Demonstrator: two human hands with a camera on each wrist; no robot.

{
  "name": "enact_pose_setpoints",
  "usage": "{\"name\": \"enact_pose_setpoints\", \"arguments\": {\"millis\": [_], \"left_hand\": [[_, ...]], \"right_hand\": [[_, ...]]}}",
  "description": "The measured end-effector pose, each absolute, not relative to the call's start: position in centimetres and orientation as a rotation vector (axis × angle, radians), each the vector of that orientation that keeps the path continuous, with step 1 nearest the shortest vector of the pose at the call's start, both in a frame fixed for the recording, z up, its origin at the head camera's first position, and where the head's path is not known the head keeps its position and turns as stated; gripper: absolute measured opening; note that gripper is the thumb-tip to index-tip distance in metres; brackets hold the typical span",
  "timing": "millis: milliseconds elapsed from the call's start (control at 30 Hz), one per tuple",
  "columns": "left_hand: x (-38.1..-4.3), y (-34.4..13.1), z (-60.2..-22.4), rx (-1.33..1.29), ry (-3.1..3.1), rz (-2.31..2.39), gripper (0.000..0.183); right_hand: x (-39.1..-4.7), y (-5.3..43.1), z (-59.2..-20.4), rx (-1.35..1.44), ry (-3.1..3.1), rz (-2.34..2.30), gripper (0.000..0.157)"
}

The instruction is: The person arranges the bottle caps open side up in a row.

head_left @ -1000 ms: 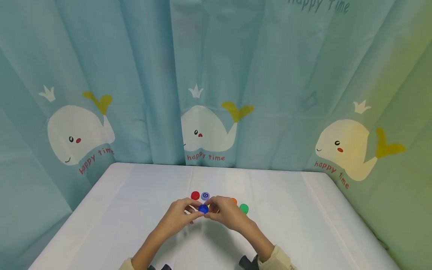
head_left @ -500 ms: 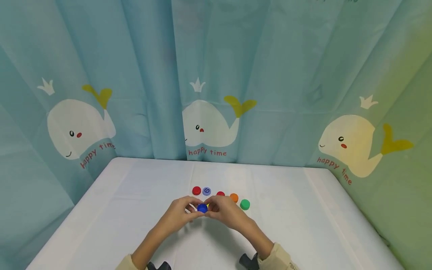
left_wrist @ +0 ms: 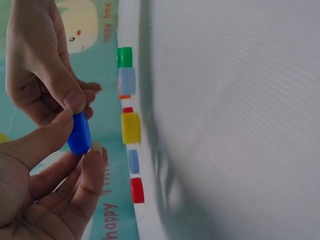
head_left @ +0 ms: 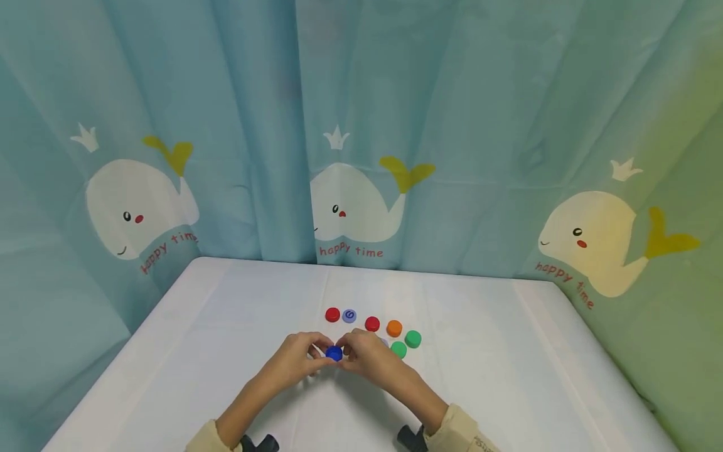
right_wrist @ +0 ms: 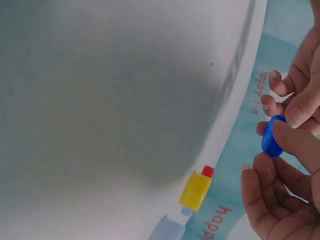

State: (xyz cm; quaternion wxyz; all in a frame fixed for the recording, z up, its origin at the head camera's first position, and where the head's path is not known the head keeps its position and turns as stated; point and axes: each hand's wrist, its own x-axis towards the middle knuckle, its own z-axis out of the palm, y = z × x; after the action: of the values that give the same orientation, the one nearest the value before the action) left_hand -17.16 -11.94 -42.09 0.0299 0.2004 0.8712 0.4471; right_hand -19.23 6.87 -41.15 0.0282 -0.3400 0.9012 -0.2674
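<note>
A blue bottle cap [head_left: 334, 353] is held up between my two hands, its hollow side facing the head camera. My left hand [head_left: 290, 361] pinches it between thumb and fingertips from the left. From the other side my right hand [head_left: 369, 358] pinches it too, as the right wrist view shows with the blue cap [right_wrist: 273, 136] between thumb and fingers. Beyond the hands on the white table lie a red cap [head_left: 332, 314], a light purple cap [head_left: 349, 316] with a dark swirl, and a second red cap [head_left: 372, 324].
Farther right sit an orange cap [head_left: 394, 328] and two green caps [head_left: 413, 339]. Another pale purple cap [head_left: 385, 342] is mostly behind the right hand. The yellow cap [left_wrist: 131, 128] shows only in the wrist views. A whale-print curtain [head_left: 361, 125] hangs behind the table [head_left: 480, 376].
Both hands have drawn slightly closer to the body with the blue cap still between them. More caps show behind them, including a second green one. The head view has tilted down a little.
</note>
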Motion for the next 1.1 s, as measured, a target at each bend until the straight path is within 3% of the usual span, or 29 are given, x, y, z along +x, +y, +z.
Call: {"name": "enact_pose_setpoints", "arguments": {"millis": [433, 1100], "left_hand": [[-16.8, -14.3, -43.0, 0.729, 2.741, 1.203, 0.025], [-18.2, -14.0, -43.4, 0.778, 2.708, 1.082, 0.023]], "right_hand": [[-18.9, 4.9, -41.4, -1.047, 2.739, -0.684, 0.022], [-19.5, 4.2, -42.3, -1.04, 2.736, -0.652, 0.021]]}}
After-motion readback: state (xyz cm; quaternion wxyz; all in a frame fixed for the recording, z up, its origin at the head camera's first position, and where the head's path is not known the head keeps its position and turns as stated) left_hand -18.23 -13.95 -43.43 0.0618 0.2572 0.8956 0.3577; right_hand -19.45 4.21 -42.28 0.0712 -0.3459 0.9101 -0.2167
